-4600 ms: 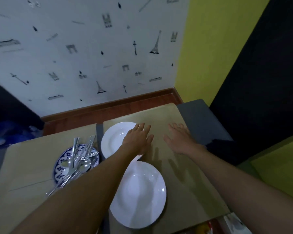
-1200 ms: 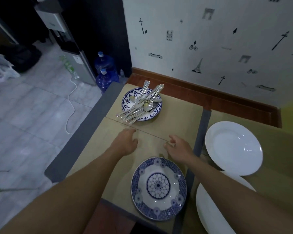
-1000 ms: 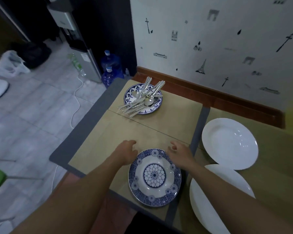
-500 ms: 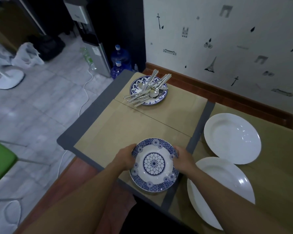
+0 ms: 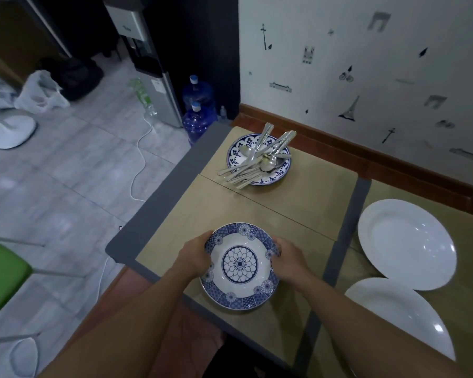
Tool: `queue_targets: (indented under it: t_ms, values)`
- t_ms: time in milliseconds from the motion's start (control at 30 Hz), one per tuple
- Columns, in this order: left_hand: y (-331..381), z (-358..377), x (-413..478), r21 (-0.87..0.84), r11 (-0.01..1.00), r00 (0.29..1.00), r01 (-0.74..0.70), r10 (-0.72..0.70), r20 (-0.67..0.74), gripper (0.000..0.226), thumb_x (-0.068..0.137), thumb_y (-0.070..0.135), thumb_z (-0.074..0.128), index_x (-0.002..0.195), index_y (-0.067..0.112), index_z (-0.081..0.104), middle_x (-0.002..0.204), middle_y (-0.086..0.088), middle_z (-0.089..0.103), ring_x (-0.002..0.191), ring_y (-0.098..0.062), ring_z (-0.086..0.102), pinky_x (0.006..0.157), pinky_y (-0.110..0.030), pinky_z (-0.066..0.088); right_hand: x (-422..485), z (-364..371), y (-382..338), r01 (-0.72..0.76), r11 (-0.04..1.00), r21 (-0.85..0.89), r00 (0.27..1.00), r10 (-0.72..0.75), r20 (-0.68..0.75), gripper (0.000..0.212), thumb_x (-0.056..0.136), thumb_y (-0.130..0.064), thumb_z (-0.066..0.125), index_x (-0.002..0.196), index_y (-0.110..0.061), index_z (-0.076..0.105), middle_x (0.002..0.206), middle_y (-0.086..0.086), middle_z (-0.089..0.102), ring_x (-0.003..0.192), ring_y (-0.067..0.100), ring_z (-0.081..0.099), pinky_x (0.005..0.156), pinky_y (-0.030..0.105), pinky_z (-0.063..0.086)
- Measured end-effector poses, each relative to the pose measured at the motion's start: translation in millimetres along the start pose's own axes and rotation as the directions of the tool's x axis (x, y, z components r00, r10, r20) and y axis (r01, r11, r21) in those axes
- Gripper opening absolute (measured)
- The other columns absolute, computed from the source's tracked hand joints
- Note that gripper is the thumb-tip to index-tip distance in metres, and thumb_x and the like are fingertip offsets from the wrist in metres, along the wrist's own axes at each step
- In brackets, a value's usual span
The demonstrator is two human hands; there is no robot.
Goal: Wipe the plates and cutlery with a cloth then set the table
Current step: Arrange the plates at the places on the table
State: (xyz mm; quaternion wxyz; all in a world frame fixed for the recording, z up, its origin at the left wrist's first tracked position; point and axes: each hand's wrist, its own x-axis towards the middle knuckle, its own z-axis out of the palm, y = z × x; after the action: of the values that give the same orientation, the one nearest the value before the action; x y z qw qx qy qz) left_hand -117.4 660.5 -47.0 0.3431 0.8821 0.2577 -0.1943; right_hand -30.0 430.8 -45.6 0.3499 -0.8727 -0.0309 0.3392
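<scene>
A blue-patterned plate sits near the front edge of the table. My left hand grips its left rim and my right hand grips its right rim. Further back, a second blue-patterned plate carries a heap of cutlery. Two white plates lie to the right, one further back and one nearer. No cloth is in view.
The table is covered in tan paper with grey strips, against a papered wall. On the floor at left are water bottles, a dispenser, a white cable and a green chair seat.
My view swung left from the white plates to the blue ones. Both hands drew back from the paper and closed round the near blue plate's rim, which now sits closer to the front edge.
</scene>
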Motion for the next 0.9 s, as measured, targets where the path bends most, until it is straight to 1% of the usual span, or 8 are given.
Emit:
queue_targets:
  t_ms: [67,167,300,367,567,667,800,900]
  values:
    - [-10.2,-13.0,8.4,0.004,1.000,1.000,0.004,-0.004,-0.009,0.051,0.096,0.018,0.053,0.145,0.030,0.049,0.138,-0.005,0.062,0.120,-0.032,0.060,0.097,-0.044,0.050,8.9,8.1,-13.3,-0.003,1.000,0.010,1.000,0.002,0.008,0.044,0.097,-0.001,0.051,0.130,-0.024,0.067,0.120,-0.003,0.074,0.107,0.018,0.068,0.091,0.032,0.055]
    - [-22.0,-31.3,19.8,-0.003,1.000,1.000,0.015,-0.015,-0.019,0.051,0.095,0.017,0.053,0.143,0.032,0.051,0.135,-0.005,0.064,0.117,-0.032,0.061,0.096,-0.044,0.051,21.8,18.7,-32.4,0.010,1.000,0.006,1.000,-0.010,0.015,0.043,0.097,-0.002,0.052,0.129,-0.024,0.068,0.119,-0.003,0.074,0.107,0.018,0.068,0.086,0.026,0.050]
    - [-33.2,-50.7,31.1,-0.026,1.000,0.999,-0.009,0.008,-0.052,0.048,0.094,0.014,0.052,0.139,0.029,0.055,0.130,-0.007,0.067,0.114,-0.032,0.063,0.096,-0.043,0.051,37.0,29.8,-53.0,0.007,1.000,-0.013,1.000,-0.007,0.012,0.040,0.094,-0.004,0.053,0.125,-0.024,0.069,0.118,-0.002,0.075,0.108,0.021,0.069,0.093,0.034,0.056]
    - [-37.2,-57.5,34.6,-0.045,0.999,0.998,-0.021,0.018,-0.059,0.046,0.095,0.013,0.051,0.138,0.028,0.057,0.130,-0.006,0.067,0.115,-0.031,0.063,0.096,-0.041,0.050,42.2,33.8,-61.4,0.008,1.000,-0.025,1.000,-0.008,0.014,0.040,0.094,-0.004,0.053,0.125,-0.023,0.068,0.120,-0.001,0.074,0.111,0.022,0.068,0.096,0.037,0.056]
    - [-47.6,-72.2,44.1,-0.012,1.000,0.997,0.017,-0.018,-0.079,0.049,0.096,0.011,0.048,0.140,0.032,0.054,0.130,-0.004,0.067,0.113,-0.031,0.064,0.097,-0.042,0.051,54.8,43.0,-79.8,0.014,0.999,-0.040,1.000,-0.013,0.015,0.039,0.095,-0.003,0.053,0.126,-0.021,0.068,0.123,0.000,0.073,0.114,0.022,0.067,0.097,0.035,0.055]
    - [-48.2,-74.8,45.5,-0.016,1.000,0.997,0.012,-0.013,-0.073,0.050,0.096,0.008,0.047,0.139,0.030,0.055,0.128,-0.004,0.068,0.111,-0.031,0.064,0.094,-0.040,0.052,55.7,45.4,-82.7,0.000,0.998,-0.060,1.000,0.001,0.009,0.040,0.096,-0.003,0.053,0.128,-0.021,0.067,0.125,0.001,0.072,0.115,0.023,0.066,0.098,0.037,0.055]
    - [-46.5,-75.0,46.3,-0.001,1.000,0.998,0.007,-0.007,-0.059,0.049,0.095,0.009,0.048,0.139,0.029,0.055,0.126,-0.006,0.069,0.110,-0.034,0.064,0.092,-0.040,0.051,53.7,46.1,-82.3,-0.006,0.997,-0.083,1.000,0.007,0.004,0.041,0.099,-0.004,0.054,0.135,-0.020,0.063,0.130,0.001,0.070,0.119,0.023,0.065,0.100,0.034,0.052]
    - [-45.9,-76.4,47.5,0.029,1.000,0.999,0.010,-0.009,-0.040,0.050,0.094,0.008,0.048,0.140,0.026,0.054,0.126,-0.007,0.068,0.110,-0.035,0.063,0.090,-0.040,0.051,50.8,43.1,-86.3,-0.007,0.994,-0.109,1.000,0.008,0.013,0.042,0.099,-0.006,0.054,0.138,-0.021,0.062,0.131,0.001,0.070,0.120,0.024,0.064,0.103,0.036,0.052]
